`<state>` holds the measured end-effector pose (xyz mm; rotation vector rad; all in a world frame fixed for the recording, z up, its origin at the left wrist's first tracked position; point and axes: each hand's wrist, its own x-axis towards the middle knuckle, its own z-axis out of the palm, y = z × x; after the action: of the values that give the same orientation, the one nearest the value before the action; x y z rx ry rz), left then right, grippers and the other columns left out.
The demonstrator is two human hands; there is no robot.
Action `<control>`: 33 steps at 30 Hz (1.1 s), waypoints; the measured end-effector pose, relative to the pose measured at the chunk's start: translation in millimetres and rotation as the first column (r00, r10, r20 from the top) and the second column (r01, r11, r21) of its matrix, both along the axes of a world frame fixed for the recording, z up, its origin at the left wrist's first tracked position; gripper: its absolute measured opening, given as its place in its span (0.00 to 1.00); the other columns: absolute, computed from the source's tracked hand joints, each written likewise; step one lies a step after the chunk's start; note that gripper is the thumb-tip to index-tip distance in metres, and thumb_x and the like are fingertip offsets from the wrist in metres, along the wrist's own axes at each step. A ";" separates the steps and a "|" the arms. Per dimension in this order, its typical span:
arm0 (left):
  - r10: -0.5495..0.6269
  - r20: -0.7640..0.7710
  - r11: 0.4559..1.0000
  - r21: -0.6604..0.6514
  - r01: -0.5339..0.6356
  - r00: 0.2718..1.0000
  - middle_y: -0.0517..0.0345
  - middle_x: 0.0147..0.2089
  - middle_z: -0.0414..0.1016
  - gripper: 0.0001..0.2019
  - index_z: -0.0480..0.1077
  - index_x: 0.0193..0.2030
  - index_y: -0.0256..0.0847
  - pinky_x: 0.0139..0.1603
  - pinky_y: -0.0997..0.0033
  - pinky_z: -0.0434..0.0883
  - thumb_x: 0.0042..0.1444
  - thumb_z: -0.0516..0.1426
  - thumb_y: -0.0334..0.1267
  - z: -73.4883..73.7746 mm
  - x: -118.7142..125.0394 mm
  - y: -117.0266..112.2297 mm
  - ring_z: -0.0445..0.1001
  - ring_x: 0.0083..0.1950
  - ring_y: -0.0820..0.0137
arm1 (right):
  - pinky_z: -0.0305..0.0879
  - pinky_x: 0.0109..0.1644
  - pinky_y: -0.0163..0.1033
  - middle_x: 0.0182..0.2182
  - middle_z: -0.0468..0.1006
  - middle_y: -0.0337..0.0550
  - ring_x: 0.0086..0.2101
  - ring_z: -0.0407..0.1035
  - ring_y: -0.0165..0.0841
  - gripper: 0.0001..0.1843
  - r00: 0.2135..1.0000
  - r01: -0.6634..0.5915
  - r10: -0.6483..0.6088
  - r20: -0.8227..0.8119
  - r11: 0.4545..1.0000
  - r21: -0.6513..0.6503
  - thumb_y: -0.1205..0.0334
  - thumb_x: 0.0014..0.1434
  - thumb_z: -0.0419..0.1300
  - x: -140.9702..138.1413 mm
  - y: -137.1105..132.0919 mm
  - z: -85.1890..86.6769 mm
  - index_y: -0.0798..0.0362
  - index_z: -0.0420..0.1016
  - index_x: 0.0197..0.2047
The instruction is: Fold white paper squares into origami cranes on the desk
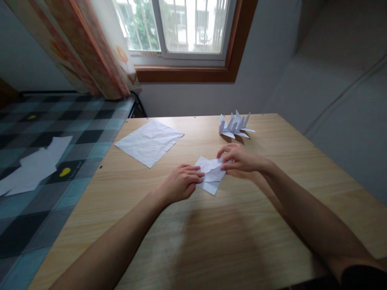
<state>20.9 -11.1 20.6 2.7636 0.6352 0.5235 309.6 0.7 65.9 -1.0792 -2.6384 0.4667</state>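
A small folded sheet of white paper (213, 176) lies on the table between my two hands, with creases and overlapping flaps. From the left, my left hand (182, 184) rests on its edge, fingers stretched out and pressing it flat. My right hand (238, 158) pinches the paper's upper right edge between thumb and fingers. Part of that corner is hidden under the fingertips. Behind the right hand stands a cluster of white folded paper cranes (235, 125), their points sticking up. To the left is a larger unfolded, creased paper square (151, 141).
The wooden table (193, 237) ends at the back below a window (190, 28). On the left, a bed with a checked cover (99, 133) adjoins it, and loose white paper pieces (38, 167) lie there. A curtain (99, 48) hangs at the back left.
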 end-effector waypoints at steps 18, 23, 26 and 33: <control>0.039 -0.119 0.988 0.153 -0.021 0.992 0.51 0.43 0.76 0.13 0.76 0.49 0.44 0.47 0.60 0.68 0.64 0.53 0.42 9.3 7.0 -12.8 0.71 0.44 0.62 | 0.64 0.58 0.51 0.50 0.77 0.58 0.52 0.69 0.44 0.19 0.899 0.419 -0.286 -0.331 0.781 0.463 0.53 0.68 0.52 -26.7 -11.0 -16.2 0.58 0.77 0.48; 0.039 -0.153 0.982 0.190 -0.010 0.987 0.49 0.43 0.72 0.16 0.75 0.50 0.42 0.50 0.57 0.67 0.65 0.52 0.47 8.3 7.7 -14.7 0.70 0.46 0.60 | 0.54 0.68 0.54 0.67 0.61 0.62 0.67 0.53 0.45 0.36 0.997 -0.038 0.019 0.077 0.965 0.259 0.45 0.68 0.51 -53.7 -23.7 -50.6 0.61 0.55 0.70; 0.027 -0.127 0.987 0.161 -0.007 0.991 0.49 0.42 0.72 0.16 0.76 0.48 0.41 0.51 0.59 0.67 0.65 0.51 0.46 8.0 7.6 -14.6 0.70 0.46 0.61 | 0.47 0.71 0.54 0.70 0.54 0.62 0.70 0.47 0.45 0.41 0.990 -0.048 0.026 0.139 0.986 0.162 0.40 0.67 0.48 -54.9 -25.0 -59.4 0.63 0.51 0.71; 0.003 -0.141 0.992 0.122 0.015 0.990 0.49 0.43 0.73 0.16 0.75 0.51 0.42 0.50 0.59 0.68 0.64 0.53 0.45 6.9 5.6 -12.9 0.72 0.47 0.60 | 0.42 0.73 0.55 0.71 0.49 0.58 0.71 0.43 0.43 0.43 0.984 0.009 -0.027 0.178 0.995 0.098 0.37 0.68 0.43 -44.4 -14.1 -56.7 0.61 0.47 0.73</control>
<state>26.5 -24.0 27.6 2.9376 0.6456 0.3800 265.3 -13.4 9.2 -1.1634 -2.7699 0.2456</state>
